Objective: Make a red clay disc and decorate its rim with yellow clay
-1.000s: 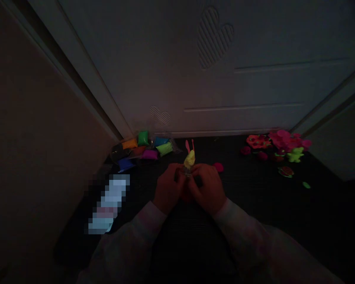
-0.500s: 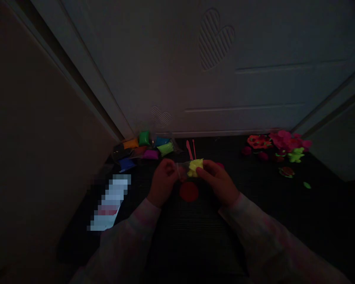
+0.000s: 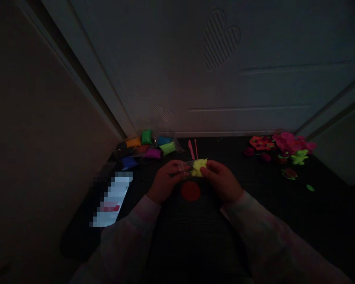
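The scene is very dark. My left hand and my right hand meet above a dark mat. Both pinch a small clear packet holding yellow clay; the left fingers grip the clear end, the right fingers grip the yellow lump. Just below the packet a flat red clay disc lies on the mat. Two pink modelling tools lie just beyond the hands.
Several coloured clay packets are heaped at the back left by a white panelled door. Pink, red and green clay shapes sit at the back right. A blurred pale object lies at the left.
The yellow clay went from upright between my closed-together hands to lying sideways. My hands drew apart and lifted, uncovering the red disc beneath them.
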The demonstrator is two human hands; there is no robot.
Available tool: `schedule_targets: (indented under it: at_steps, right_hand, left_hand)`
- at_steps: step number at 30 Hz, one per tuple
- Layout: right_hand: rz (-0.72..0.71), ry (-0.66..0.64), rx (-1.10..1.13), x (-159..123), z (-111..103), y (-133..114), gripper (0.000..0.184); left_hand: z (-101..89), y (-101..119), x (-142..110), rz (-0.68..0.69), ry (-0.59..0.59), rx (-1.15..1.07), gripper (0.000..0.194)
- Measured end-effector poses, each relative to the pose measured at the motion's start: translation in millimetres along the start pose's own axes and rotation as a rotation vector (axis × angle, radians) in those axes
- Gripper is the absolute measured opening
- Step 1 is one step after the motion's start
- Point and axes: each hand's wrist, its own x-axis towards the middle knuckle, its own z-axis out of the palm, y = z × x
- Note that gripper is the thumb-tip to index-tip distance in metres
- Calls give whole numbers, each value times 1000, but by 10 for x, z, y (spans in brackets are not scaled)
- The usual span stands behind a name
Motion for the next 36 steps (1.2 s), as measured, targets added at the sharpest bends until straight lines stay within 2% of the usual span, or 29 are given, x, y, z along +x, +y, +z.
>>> schedule_targets:
  at_steps: [11, 19, 25, 30, 36]
  right_hand:
    - [-10, -19, -20, -20, 30, 5, 17]
    - [28, -91, 40, -15, 10, 8, 24]
    - [90, -75, -5, -8, -12, 21, 24]
    - [87, -46, -25, -20, -12, 15, 26]
    - [106, -35, -59, -33, -22, -12, 21]
  left_hand:
    - [-10, 47, -13, -42, -75, -66, 23]
    - [-18, 36, -14, -69, -111, -52, 24]
    - [-4, 27, -24, -21, -148, 32, 26]
    - [-4, 6, -32, 1, -177, 95, 28]
    - [-5, 22, -36, -6, -166, 51, 24]
